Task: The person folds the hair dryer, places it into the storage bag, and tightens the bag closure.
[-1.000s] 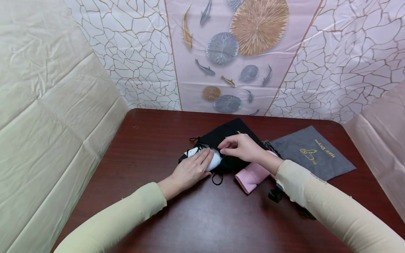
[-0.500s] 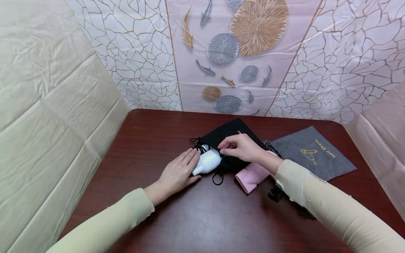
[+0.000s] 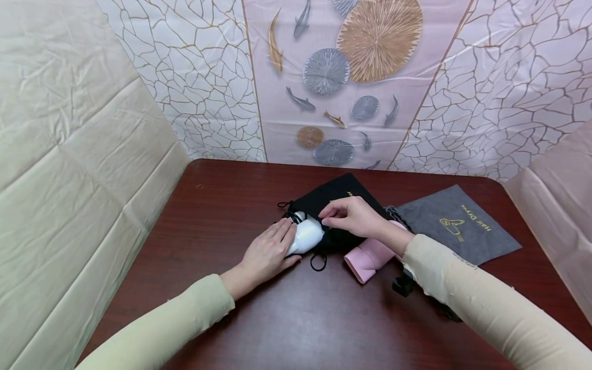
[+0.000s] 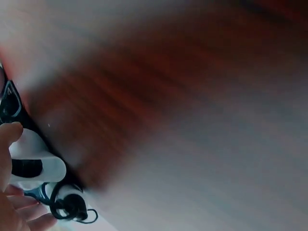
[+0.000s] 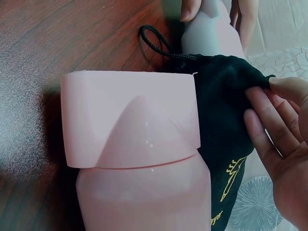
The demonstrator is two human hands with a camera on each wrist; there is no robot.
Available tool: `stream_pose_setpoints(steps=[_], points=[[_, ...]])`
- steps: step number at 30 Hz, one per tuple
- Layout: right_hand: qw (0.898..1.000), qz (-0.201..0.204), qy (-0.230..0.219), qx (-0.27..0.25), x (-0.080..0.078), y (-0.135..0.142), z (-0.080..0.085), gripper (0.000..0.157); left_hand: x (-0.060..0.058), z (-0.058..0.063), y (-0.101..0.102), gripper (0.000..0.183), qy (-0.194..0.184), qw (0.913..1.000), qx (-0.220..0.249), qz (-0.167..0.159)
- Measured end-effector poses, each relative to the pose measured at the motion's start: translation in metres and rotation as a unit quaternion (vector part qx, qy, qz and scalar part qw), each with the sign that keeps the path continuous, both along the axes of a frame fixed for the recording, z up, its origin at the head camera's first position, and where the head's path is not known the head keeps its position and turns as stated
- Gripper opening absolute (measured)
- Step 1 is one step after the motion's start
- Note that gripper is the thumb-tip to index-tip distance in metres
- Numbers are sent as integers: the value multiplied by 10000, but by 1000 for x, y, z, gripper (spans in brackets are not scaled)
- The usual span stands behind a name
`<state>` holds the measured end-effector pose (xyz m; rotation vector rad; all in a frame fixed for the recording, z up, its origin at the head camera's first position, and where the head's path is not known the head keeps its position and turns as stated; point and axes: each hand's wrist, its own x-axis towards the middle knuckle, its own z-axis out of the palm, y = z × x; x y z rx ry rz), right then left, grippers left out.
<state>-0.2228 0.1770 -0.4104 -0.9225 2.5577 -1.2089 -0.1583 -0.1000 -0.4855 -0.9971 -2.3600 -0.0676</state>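
A white hair dryer (image 3: pixel 309 235) lies partly inside a black drawstring bag (image 3: pixel 353 187), its nozzle end sticking out of the mouth. My left hand (image 3: pixel 265 253) rests its straight fingers over that nozzle end; in the left wrist view the thumb and fingers lie on either side of the white nozzle (image 4: pixel 52 168). A coiled black cord (image 3: pixel 292 217) shows at the bag's opening. With thumb and fingertips, my right hand (image 3: pixel 353 216) pinches the upper edge of the bag's mouth, plainly seen in the right wrist view on the black cloth (image 5: pixel 219 79).
A pink hair dryer (image 3: pixel 367 258) lies under my right forearm, its nozzle toward me. Behind it is a flat grey pouch (image 3: pixel 476 241) with gold lettering. A black plug-like piece (image 3: pixel 402 285) sits beside my right sleeve. Patterned cloth walls border the table (image 3: pixel 296 318).
My left hand drew back leftward from over the dryer, baring more of its white body, then moved slightly right again onto the nozzle end. My right hand has stayed put.
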Motion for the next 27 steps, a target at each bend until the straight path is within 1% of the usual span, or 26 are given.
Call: stream_pose_setpoints(steps=[4, 8, 14, 17, 23, 27], points=[[10000, 2, 31, -11, 0, 0, -1, 14, -2, -1, 6, 76, 219, 9998, 34, -17], [10000, -35, 75, 14, 0, 1, -2, 14, -4, -1, 7, 73, 386, 9992, 56, -106], [9999, -61, 112, -59, 0, 1, 2, 14, -5, 5, 6, 69, 432, 9988, -16, -239], [9997, -94, 164, -154, 1, -1, 5, 14, -7, 9, 7, 68, 549, 9980, -79, -298], [9986, -273, 380, -226, 0, -3, 10, 13, -10, 15, 13, 65, 1048, 9929, -377, -415], [9984, -290, 352, -331, 1, -5, 12, 13, -12, 18, 18, 61, 1205, 9896, -602, -506]])
